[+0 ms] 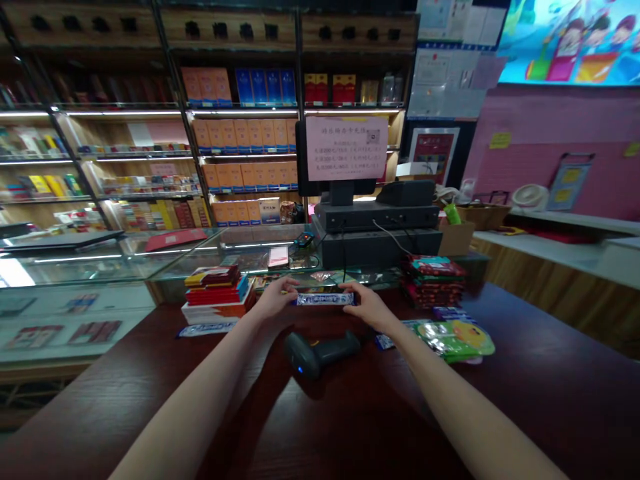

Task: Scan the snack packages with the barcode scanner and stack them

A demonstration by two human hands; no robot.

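Note:
A slim blue-and-white wrapped candy stick (324, 299) is stretched level between my two hands, above the dark wooden counter. My left hand (274, 297) pinches its left end. At the other end, my right hand (366, 305) closes on it with thumb and fingers. Just below them a dark barcode scanner (320, 352) lies on its side, a blue light glowing on it. Another blue-and-white stick pack (209, 329) rests at the left, in front of a stack of small boxes (217, 293). Beside my right forearm lies a green snack bag (447, 339) with a yellow figure.
Behind my hands stands a cash register (380, 223) with a screen carrying a pink paper sign (347, 148). Red snack packs (433, 283) are piled at the right. A glass display case (100, 267) borders the left, and stocked shelves (245, 140) rise behind.

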